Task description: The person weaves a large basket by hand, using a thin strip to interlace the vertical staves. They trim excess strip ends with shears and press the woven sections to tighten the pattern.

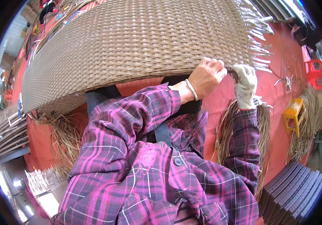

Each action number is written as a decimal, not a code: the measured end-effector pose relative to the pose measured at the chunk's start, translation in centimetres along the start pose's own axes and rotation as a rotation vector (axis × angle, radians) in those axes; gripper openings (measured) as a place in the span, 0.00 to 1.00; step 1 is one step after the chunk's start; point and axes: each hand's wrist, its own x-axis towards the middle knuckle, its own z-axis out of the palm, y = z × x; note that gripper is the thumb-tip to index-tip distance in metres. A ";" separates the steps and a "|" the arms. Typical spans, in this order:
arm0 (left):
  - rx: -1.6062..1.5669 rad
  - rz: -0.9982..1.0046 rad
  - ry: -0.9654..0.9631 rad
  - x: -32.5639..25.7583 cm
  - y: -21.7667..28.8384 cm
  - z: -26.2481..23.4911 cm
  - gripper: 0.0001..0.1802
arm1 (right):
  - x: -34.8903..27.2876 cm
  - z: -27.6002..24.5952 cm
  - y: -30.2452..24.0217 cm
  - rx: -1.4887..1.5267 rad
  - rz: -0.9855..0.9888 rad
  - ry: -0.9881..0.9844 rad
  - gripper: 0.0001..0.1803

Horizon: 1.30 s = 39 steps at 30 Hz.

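A large brown woven wicker panel stretches across the upper part of the view, with loose strand ends fringing its right side. My left hand, bare and wearing a bracelet, has its fingers curled closed over the panel's near edge. Just right of it, my right hand in a pale knitted glove is closed by the panel's near right corner. Something small and dark shows at the glove's thumb, too hidden to name. Both hands are close together, knuckles up.
Bundles of brown strands hang or lie near my right forearm. Farther right are a yellow stool, a red stool and a stack of dark ridged sheets. More loose strands lie at left on the red floor covering.
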 end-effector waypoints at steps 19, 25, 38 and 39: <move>0.318 -0.495 0.118 -20.9 -6.0 -16.2 0.18 | 5.0 9.3 -19.8 0.224 -0.238 -0.172 0.19; 0.363 -0.388 0.179 -19.8 -6.6 -15.0 0.13 | 5.9 11.3 -22.2 0.159 -0.335 -0.101 0.11; 0.235 -0.395 0.129 -18.5 -6.7 -15.1 0.11 | 5.4 12.6 -23.3 0.115 -0.259 -0.107 0.04; 0.228 -0.398 0.117 -18.5 -6.8 -15.0 0.11 | 5.4 12.8 -23.3 0.131 -0.256 -0.106 0.04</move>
